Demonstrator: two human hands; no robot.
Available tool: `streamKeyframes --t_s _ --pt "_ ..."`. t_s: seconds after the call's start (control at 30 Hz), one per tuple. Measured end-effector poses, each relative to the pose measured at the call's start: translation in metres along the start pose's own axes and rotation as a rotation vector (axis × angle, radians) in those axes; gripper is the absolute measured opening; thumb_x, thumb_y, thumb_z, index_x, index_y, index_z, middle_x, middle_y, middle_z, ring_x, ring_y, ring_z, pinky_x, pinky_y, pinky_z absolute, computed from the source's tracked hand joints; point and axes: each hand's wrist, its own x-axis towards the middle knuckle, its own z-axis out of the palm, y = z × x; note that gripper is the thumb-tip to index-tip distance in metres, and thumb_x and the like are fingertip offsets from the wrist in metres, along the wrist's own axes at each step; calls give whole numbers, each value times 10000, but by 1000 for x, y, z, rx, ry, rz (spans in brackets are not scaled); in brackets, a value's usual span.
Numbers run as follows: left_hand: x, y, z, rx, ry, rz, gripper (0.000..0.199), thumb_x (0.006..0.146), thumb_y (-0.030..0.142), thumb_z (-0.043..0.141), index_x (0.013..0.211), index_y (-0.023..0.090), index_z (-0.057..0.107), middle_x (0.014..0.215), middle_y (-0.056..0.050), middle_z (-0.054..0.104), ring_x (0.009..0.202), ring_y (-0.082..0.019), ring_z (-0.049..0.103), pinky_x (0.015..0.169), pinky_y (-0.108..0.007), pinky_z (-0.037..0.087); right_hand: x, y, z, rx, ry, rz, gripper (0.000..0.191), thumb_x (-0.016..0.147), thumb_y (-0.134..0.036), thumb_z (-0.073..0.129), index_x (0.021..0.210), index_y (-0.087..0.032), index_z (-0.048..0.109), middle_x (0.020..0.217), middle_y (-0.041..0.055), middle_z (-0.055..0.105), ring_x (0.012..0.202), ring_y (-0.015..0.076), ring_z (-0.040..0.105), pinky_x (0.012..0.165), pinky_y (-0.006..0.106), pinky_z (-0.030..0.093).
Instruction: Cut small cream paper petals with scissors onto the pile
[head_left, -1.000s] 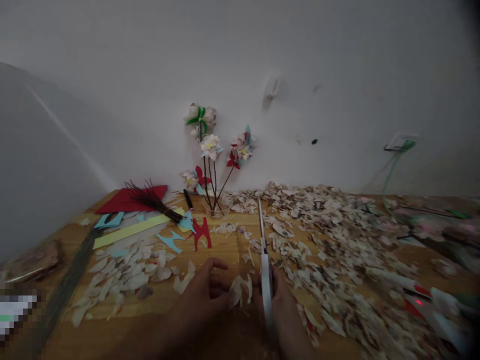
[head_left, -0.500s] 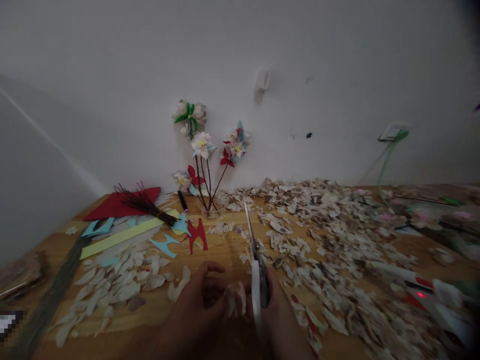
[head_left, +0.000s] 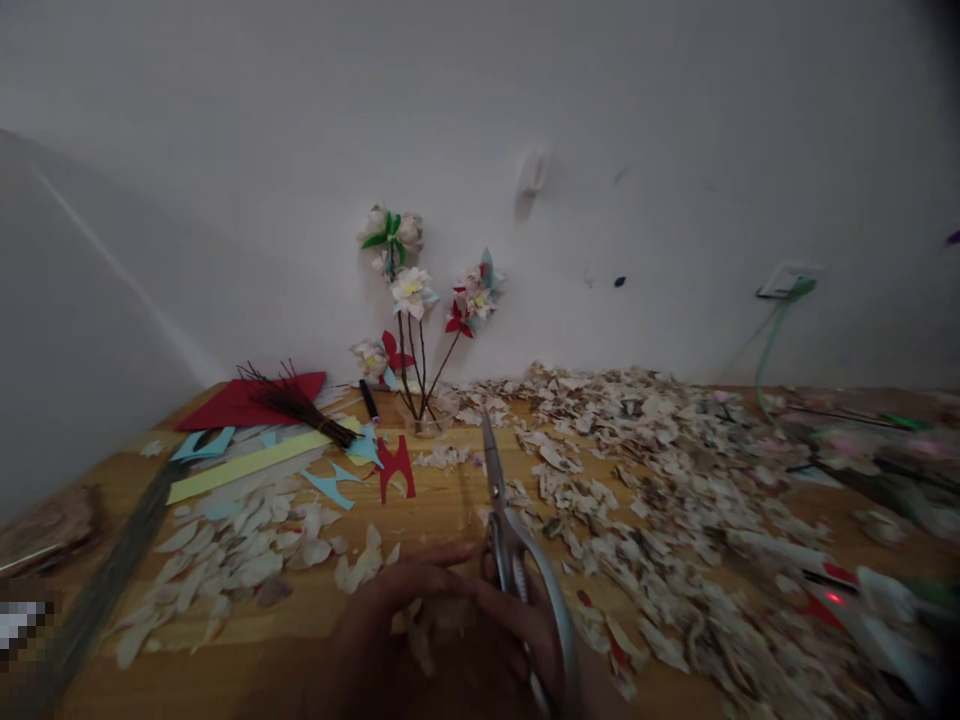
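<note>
My right hand [head_left: 534, 625] is closed around a pair of metal scissors [head_left: 504, 500], whose blades point away toward the wall and look closed. Beside it my left hand [head_left: 386, 605] is curled, with its fingertips meeting those of my right hand. Pale dried petals [head_left: 426, 640] show dimly beneath the left fingers, which appear closed on them; shadow hides the exact grip. To the left lies a loose spread of whitish petals [head_left: 251, 545]. A much larger heap of dried petals [head_left: 645, 470] covers the right side.
Petal flowers [head_left: 412, 290] on dark twigs stand in a small clear holder [head_left: 429, 425] against the wall. A twig bundle [head_left: 300, 405] lies on red paper [head_left: 202, 408]. Red [head_left: 395, 468] and blue paper scraps [head_left: 332, 487] lie nearby. A device with a red light [head_left: 834, 598] is at right.
The scissors have turned in my right hand, showing their handle loops more broadside. My left fingers have reached right to meet my right hand, covering more of the petals. The view has shifted slightly.
</note>
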Motion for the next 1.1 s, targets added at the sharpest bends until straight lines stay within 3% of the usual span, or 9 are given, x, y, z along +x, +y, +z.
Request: streamKeyframes --t_s 0.1,0.17,0.23,0.3,0.4,0.53,0.7,0.9,1.1 --pt "11 0 -7 196 29 -5 347 713 122 699 991 324 654 1122 4 665 1050 -222 611 872 -300 510 5 0 -6 35 -4 -42 269 650 -318 788 730 -207 556 391 -132 362 330 15 252 334 125 205" --pt "21 1 -9 208 79 -36 326 731 127 679 990 321 641 1103 11 665 1039 -194 610 896 -287 483 10 -1 -9 10 34 -129 318 621 -320 806 734 -210 530 408 -130 417 319 10 256 330 131 212" --pt "29 1 -8 73 110 -188 262 759 202 663 999 293 610 1019 2 682 961 -178 633 836 -274 497 13 -3 -12 -47 41 -178 338 614 -334 807 749 -213 522 507 -99 533 351 21 353 364 144 296" --pt "33 1 -4 -131 145 -431 227 781 301 641 995 256 577 866 7 689 810 -157 652 713 -251 508 14 -7 -12 -157 59 -227 321 625 -346 792 746 -208 529 612 -66 592 459 56 481 452 170 393" --pt "36 -1 2 -334 128 -670 344 710 374 710 964 217 539 663 35 656 603 -131 619 571 -229 475 11 -13 -7 -352 96 -337 278 625 -345 769 705 -204 542 626 -54 578 574 102 535 546 207 440" --pt "38 -4 1 -356 82 -618 472 572 307 830 914 213 519 543 80 606 477 -95 575 498 -192 435 9 -18 2 -339 100 -318 324 556 -365 783 677 -218 521 576 -69 526 526 109 489 491 220 411" --pt "37 -7 -3 -378 52 -563 457 557 294 839 892 220 537 516 110 554 425 -80 559 454 -181 429 11 -12 0 -290 118 -289 370 567 -448 777 655 -209 509 589 -70 501 536 98 485 524 218 427" --pt "38 -3 -3 -330 7 -595 567 556 284 838 1031 221 534 568 76 623 482 -119 612 507 -223 476 14 -9 -5 -389 198 -311 326 565 -393 764 671 -218 511 594 -63 510 549 114 487 537 235 419" --pt "41 -3 -5 -324 8 -577 527 557 245 837 1009 224 567 580 66 648 484 -96 597 498 -192 440 19 -3 -17 -468 184 -332 279 609 -381 729 675 -218 512 619 -50 505 560 116 468 505 230 387"
